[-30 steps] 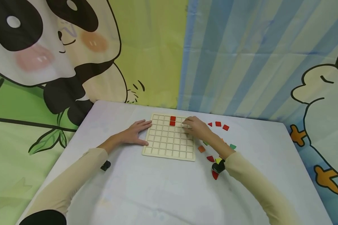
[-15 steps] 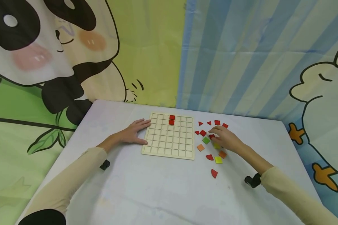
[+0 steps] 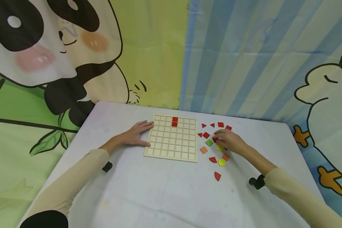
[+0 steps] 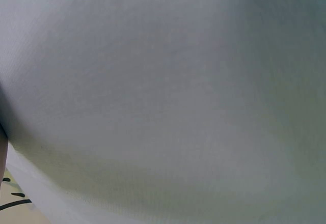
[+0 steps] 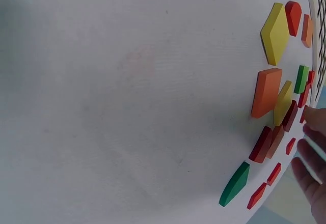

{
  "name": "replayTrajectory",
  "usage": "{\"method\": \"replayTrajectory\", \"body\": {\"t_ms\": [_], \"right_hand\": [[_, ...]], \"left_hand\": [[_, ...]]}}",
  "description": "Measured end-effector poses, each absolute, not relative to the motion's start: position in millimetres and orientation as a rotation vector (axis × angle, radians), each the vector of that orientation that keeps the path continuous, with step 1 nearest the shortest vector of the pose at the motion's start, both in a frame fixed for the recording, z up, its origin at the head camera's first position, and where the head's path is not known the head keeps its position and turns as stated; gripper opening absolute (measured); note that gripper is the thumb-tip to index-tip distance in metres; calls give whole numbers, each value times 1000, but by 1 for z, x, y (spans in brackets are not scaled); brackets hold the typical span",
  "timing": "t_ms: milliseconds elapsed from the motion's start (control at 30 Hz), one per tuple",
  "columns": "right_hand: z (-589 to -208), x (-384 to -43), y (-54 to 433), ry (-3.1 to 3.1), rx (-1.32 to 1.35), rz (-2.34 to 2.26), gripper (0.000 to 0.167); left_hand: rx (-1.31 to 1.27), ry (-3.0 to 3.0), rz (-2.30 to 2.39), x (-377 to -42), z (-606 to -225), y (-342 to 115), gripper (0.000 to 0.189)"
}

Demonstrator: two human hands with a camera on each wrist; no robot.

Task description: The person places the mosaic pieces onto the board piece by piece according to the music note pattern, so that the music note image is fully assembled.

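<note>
My left hand (image 3: pixel 136 134) lies spread at the left edge of a pale gridded board (image 3: pixel 171 139), its fingertips and thumb touching the rim. Two red squares (image 3: pixel 174 121) sit one below the other in the board's top rows. Right of the board, my right hand (image 3: pixel 231 140) is low over the loose coloured pieces, fingers loosely bent. A red square (image 3: pixel 215 139) lies at its thumb and fingertips. In the right wrist view the thumb and fingers (image 5: pixel 309 170) stand apart, and that dark red piece (image 5: pixel 290 116) is on the table beside them.
Around the right hand lie red triangles (image 3: pixel 203 125), a green piece (image 3: pixel 209 142), orange pieces (image 3: pixel 203 150), yellow pieces (image 3: pixel 221 162) and red quarter-rounds (image 3: pixel 217 176). A white cloth covers the table (image 3: pixel 159 196). The left wrist view shows mostly this cloth.
My right hand has moved from the board's upper right to the loose pieces on the right, and has hardly shifted in the last half second. My left hand has stayed put.
</note>
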State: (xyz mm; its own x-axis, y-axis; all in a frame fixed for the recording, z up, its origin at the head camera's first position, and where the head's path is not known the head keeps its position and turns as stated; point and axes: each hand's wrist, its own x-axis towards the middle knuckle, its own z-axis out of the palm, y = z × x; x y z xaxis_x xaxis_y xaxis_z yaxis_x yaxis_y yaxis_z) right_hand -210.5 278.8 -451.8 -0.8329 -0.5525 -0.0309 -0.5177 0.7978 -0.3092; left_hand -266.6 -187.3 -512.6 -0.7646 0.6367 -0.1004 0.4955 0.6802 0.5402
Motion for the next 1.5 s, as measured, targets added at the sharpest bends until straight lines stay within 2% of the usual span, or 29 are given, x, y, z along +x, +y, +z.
{"method": "replayTrajectory", "body": {"t_ms": [233,467,700,867,1267,1500], "right_hand": [[-457,-219,274,2820,-806,-280,28],[-460,-225,275,2822,-795,-312,28],[-463,-228,283,2835,-879,-333,27],[-461,-238,280,2956,-1043,-104,27],[-452,-273,195,2899,-1226,-377,21],[-459,-292,160,2826,-1113,-430,23]], "left_hand": [[897,2607,727,-266,-511,-187,100],[884,2605,716,-265,-511,-187,100],[878,2604,708,-266,-510,-185,99],[867,2602,708,-266,-510,-185,100],[875,2599,729,-263,-512,-189,100],[872,2603,722,-264,-510,-187,100]]}}
